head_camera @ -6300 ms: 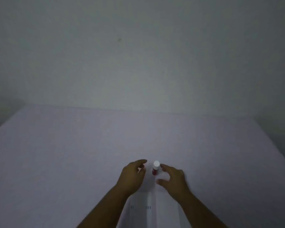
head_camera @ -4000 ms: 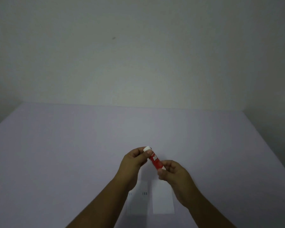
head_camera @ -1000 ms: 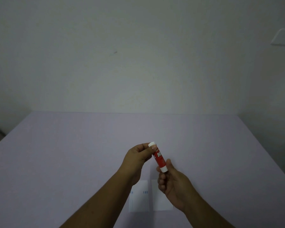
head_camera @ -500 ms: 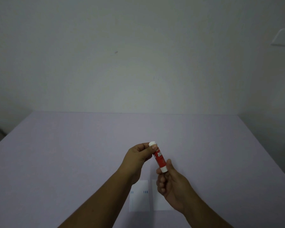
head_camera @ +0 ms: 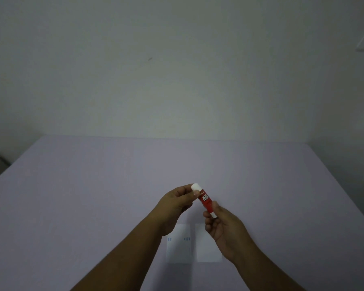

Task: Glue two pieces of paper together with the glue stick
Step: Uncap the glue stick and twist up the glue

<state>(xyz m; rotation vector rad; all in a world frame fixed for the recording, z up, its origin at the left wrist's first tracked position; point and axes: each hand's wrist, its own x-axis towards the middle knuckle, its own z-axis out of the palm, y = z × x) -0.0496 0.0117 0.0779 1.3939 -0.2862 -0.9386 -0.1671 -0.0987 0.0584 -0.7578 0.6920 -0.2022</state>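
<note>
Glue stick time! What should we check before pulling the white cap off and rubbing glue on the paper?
1. Glue stick held at both ends: ok. The left hand pinches the white cap, the right hand grips the bottom end.
2. Cap off: not ok, it is on the red tube.
3. Both papers ready: ok. The left paper with small blue marks and the plain right paper lie flat side by side on the purple table.
4. Papers free to reach: ok, the hands are above them, not pressing on them.
5. Glue left inside the tube: cannot tell.
</note>
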